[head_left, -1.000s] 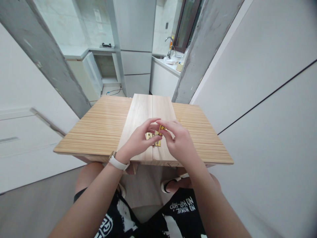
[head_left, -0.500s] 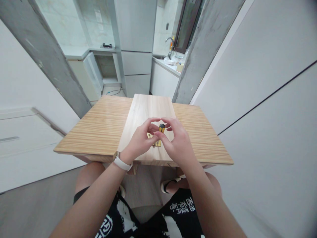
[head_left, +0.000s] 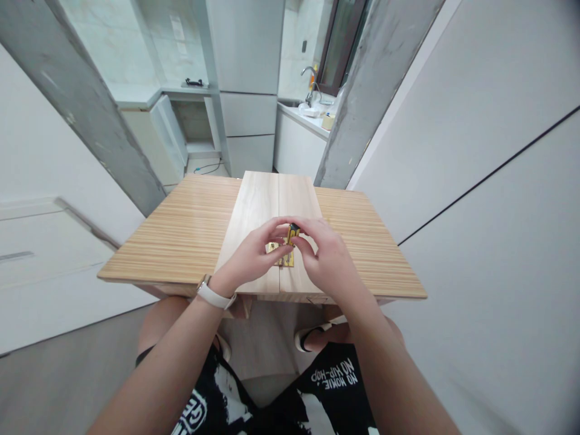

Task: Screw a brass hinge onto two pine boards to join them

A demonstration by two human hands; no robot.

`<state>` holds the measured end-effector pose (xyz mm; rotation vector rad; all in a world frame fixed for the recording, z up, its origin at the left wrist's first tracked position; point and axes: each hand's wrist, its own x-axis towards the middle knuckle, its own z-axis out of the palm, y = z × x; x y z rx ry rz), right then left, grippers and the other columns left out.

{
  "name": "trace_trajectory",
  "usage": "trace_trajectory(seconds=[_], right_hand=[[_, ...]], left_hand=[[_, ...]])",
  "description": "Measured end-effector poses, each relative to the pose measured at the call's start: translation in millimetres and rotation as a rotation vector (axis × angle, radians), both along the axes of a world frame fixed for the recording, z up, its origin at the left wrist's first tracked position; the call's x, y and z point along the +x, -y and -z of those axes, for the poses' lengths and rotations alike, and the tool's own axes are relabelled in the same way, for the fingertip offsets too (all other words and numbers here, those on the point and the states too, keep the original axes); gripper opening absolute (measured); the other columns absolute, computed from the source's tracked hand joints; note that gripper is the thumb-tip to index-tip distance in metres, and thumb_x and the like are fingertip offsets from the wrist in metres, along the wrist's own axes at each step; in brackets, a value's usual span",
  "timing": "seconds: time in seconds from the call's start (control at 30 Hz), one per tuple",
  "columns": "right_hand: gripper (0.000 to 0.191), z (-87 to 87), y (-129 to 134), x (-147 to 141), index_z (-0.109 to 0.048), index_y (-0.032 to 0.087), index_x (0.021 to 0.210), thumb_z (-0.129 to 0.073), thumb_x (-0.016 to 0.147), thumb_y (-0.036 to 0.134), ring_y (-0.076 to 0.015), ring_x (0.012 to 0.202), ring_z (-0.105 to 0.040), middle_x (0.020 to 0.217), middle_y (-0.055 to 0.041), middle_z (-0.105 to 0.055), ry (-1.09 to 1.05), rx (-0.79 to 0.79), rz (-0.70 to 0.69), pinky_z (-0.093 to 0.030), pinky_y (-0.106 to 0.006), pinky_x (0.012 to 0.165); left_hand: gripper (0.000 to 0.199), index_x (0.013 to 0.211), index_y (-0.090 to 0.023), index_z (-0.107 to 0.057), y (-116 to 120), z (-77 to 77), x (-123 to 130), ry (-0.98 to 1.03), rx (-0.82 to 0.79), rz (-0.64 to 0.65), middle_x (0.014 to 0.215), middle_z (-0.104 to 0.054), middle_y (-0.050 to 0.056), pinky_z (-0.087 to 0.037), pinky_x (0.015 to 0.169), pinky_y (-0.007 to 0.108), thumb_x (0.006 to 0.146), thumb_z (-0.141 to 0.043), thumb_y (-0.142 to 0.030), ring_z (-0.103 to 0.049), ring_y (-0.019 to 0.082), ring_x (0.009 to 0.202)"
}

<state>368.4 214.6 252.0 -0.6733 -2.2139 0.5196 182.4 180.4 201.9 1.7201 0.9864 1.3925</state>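
Two pale wooden boards (head_left: 254,208) lie side by side across the table, with a thin seam between them. A brass hinge (head_left: 289,260) rests over the seam near their front end, partly hidden by my fingers. Just above it, a small yellow and black screwdriver (head_left: 293,232) stands nearly upright. My right hand (head_left: 324,248) is closed round its handle from the right. On the other side, my left hand (head_left: 260,251) curves in with its fingertips at the handle and above the hinge; whether it grips the handle is unclear.
The striped wooden table (head_left: 190,229) extends left and right beneath the boards. My knees and feet are below its front edge. Beyond it stand a fridge (head_left: 249,109), cabinets and a sink counter (head_left: 301,124). White panels flank both sides.
The screwdriver has tilted and turned slightly, and my right thumb has shifted along it. My left wrist has moved a little to the left and my fingertips have come closer together.
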Motion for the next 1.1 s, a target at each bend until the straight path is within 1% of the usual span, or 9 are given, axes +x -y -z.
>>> trace_trajectory(seconds=[0.17,0.3,0.4,0.5,0.57,0.77,0.87,0.97,1.1], right_hand=[[0.047,-0.7,-2,7,-0.064,0.026,0.139,-0.048,0.100,0.006,-0.0245,0.116,-0.066,0.127,-0.0090,-0.072,0.039,-0.093,-0.040,-0.055,-0.046,0.101],[0.048,5.4,2,3,-0.058,0.028,0.144,-0.065,0.098,0.018,-0.0247,0.115,-0.068,0.137,-0.0086,-0.069,-0.030,-0.117,-0.026,-0.056,-0.046,0.101],[0.039,8.9,8,-5,-0.066,0.027,0.130,-0.076,0.093,0.027,-0.0264,0.110,-0.068,0.124,-0.0088,-0.071,-0.101,-0.036,0.086,-0.057,-0.044,0.095],[0.019,9.7,12,-11,-0.074,0.027,0.116,-0.072,0.097,0.027,-0.0243,0.099,-0.068,0.108,-0.0070,-0.071,-0.120,0.014,0.167,-0.056,-0.041,0.088],[0.018,9.1,11,-12,-0.076,0.028,0.116,-0.070,0.099,0.025,-0.0244,0.098,-0.068,0.106,-0.0065,-0.073,-0.119,0.035,0.168,-0.055,-0.041,0.088],[0.032,7.5,2,-6,-0.074,0.028,0.128,-0.067,0.099,0.018,-0.0247,0.107,-0.068,0.112,-0.0049,-0.078,-0.121,0.050,0.067,-0.055,-0.043,0.096],[0.038,8.3,0,-4,-0.070,0.028,0.133,-0.064,0.098,0.012,-0.0236,0.109,-0.069,0.118,-0.0043,-0.078,-0.114,0.026,0.025,-0.055,-0.043,0.099],[0.042,8.1,2,-3,-0.063,0.026,0.133,-0.061,0.095,0.008,-0.0224,0.108,-0.071,0.118,-0.0053,-0.076,-0.131,-0.057,0.025,-0.056,-0.040,0.095],[0.032,4.9,5,-2,-0.062,0.026,0.122,-0.057,0.097,0.008,-0.0215,0.108,-0.071,0.115,-0.0045,-0.073,-0.145,-0.122,-0.048,-0.057,-0.040,0.096]], left_hand=[[0.045,0.140,-0.020,-0.058,-1,2.2,3,-0.014,-0.027,-0.049,0.114,-0.077,0.011,-0.058,0.096,0.038,0.096,-0.070,-0.019,-0.075,0.025,0.108],[0.046,0.133,-0.019,-0.060,-2,2.0,9,-0.002,-0.005,-0.119,0.107,-0.077,0.008,-0.058,0.089,0.033,0.090,-0.074,-0.015,-0.074,0.020,0.098],[0.049,0.130,-0.020,-0.061,-1,0.3,14,-0.033,0.014,-0.167,0.097,-0.074,0.003,-0.057,0.083,0.029,0.085,-0.069,-0.005,-0.072,0.017,0.090],[0.037,0.116,-0.020,-0.065,0,-2.4,20,-0.092,0.039,-0.237,0.096,-0.072,0.002,-0.055,0.081,0.029,0.083,-0.066,-0.004,-0.070,0.017,0.090],[0.031,0.112,-0.019,-0.066,0,-4.0,21,-0.109,0.046,-0.258,0.097,-0.072,0.002,-0.055,0.081,0.029,0.084,-0.067,-0.006,-0.069,0.018,0.092],[0.041,0.134,-0.021,-0.062,1,-2.4,9,-0.062,0.020,-0.078,0.122,-0.072,0.010,-0.057,0.099,0.037,0.094,-0.072,-0.020,-0.071,0.023,0.111],[0.044,0.142,-0.021,-0.057,1,1.0,5,-0.031,-0.014,-0.009,0.123,-0.074,0.012,-0.058,0.099,0.038,0.100,-0.066,-0.022,-0.072,0.024,0.113],[0.045,0.144,-0.021,-0.055,2,2.5,4,-0.025,-0.025,-0.037,0.117,-0.075,0.011,-0.058,0.096,0.036,0.100,-0.066,-0.022,-0.073,0.023,0.110],[0.049,0.142,-0.021,-0.056,1,1.7,6,-0.040,0.010,-0.124,0.106,-0.074,0.007,-0.058,0.087,0.031,0.095,-0.070,-0.019,-0.072,0.019,0.098]])
